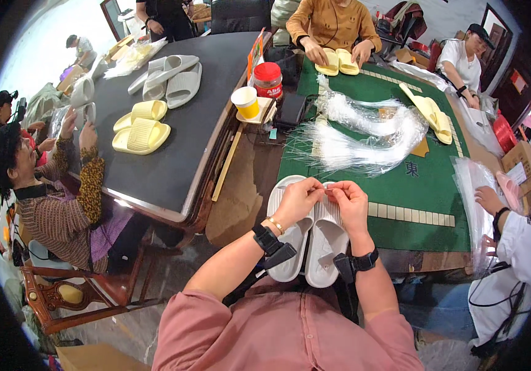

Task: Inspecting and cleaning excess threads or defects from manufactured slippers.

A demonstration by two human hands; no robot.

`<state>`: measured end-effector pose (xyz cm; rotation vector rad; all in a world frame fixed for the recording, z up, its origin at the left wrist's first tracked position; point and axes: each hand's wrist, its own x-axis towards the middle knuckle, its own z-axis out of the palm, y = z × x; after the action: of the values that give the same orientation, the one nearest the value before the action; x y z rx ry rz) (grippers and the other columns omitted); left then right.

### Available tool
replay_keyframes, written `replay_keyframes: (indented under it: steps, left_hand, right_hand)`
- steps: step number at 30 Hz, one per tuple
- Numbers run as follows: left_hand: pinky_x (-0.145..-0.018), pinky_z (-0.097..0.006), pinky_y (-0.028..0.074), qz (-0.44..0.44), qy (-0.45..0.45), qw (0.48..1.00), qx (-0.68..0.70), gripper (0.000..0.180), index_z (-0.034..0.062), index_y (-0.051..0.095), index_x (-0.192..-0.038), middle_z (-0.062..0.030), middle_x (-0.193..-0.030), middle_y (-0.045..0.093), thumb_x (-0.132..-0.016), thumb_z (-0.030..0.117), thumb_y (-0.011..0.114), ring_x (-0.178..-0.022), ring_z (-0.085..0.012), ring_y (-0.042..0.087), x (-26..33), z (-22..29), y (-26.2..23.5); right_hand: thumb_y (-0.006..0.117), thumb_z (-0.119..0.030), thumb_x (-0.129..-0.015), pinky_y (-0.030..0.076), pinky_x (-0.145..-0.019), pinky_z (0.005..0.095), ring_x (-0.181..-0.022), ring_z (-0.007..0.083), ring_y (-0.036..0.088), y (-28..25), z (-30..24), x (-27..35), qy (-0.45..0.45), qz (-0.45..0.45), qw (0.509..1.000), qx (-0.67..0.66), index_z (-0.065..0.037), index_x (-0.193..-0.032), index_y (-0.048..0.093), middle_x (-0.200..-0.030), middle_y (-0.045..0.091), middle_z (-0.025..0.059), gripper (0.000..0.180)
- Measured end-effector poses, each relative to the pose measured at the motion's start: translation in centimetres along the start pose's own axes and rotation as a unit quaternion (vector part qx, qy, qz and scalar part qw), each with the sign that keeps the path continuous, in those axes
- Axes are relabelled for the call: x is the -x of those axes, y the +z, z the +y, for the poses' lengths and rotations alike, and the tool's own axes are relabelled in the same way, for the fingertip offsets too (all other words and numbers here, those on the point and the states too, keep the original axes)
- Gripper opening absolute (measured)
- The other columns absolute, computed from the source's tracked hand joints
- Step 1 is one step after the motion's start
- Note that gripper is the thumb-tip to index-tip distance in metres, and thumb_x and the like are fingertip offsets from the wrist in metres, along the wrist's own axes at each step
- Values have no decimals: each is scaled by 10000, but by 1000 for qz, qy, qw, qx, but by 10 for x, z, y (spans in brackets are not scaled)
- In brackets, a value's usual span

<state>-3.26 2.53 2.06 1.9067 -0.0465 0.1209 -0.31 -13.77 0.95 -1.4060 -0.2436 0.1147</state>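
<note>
Two grey slippers point(327, 253) sit paired at seven o'clock of the green mat point(414, 241), seemingly unfinished, as left hand point(297, 201) and right hand point(350, 201) pinch something tiny above them, clear strands point(364, 139) unused at one o'clock.

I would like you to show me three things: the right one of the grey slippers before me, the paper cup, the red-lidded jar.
Grey slipper point(327, 250): head view, on its insole.
Paper cup point(247, 109): head view, on its yellow side.
Red-lidded jar point(268, 75): head view, on its lid.
</note>
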Motion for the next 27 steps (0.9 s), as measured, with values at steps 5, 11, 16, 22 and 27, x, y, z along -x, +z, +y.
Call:
replay_keyframes:
  steps: [5, 11, 16, 22, 27]
  left_hand:
    - [-659, -261, 513, 4, -3, 1000, -15, 126, -4, 655, -938, -63, -772, 683, -880, 102, 617, -729, -116, 660, 0, 0, 0]
    - [-678, -256, 516, 0, -10, 1000, 10, 133, -22, 643, -942, -65, -786, 680, -889, 98, 620, -741, -104, 654, -2, -2, 0]
    - [-677, -253, 513, -11, -9, 999, 31, 113, -15, 641, -931, -65, -779, 677, -893, 87, 611, -734, -110, 658, 0, 0, 0]
    - [-657, -264, 514, -3, 10, 1000, 6, 125, -3, 654, -924, -69, -762, 685, -892, 110, 612, -718, -113, 661, 1, -1, 1]
    - [-663, -282, 519, -1, -7, 1000, 9, 135, 2, 666, -916, -85, -771, 693, -875, 116, 607, -722, -132, 668, 1, -5, 4]
  right_hand:
    - [548, 2, -915, 540, -751, 253, -834, 130, 664, 0, 2, 0, 10, -2, 1000, -23, 28, -967, 640, -920, 685, 83, 109]
    - [554, 1, -914, 545, -752, 252, -822, 135, 666, 0, 0, -1, 9, -4, 1000, -27, 40, -954, 638, -911, 687, 87, 100]
    - [569, 7, -903, 528, -713, 231, -772, 97, 633, 0, 0, 0, 17, -4, 1000, -17, 26, -953, 643, -868, 681, 61, 92]
    - [582, 6, -896, 500, -671, 221, -723, 72, 594, 0, 2, 0, 2, -13, 1000, -3, 15, -943, 649, -851, 669, 33, 83]
    - [604, -2, -885, 502, -674, 218, -739, 70, 602, 0, 2, 0, 1, -22, 999, 28, 20, -924, 657, -864, 674, 37, 70]
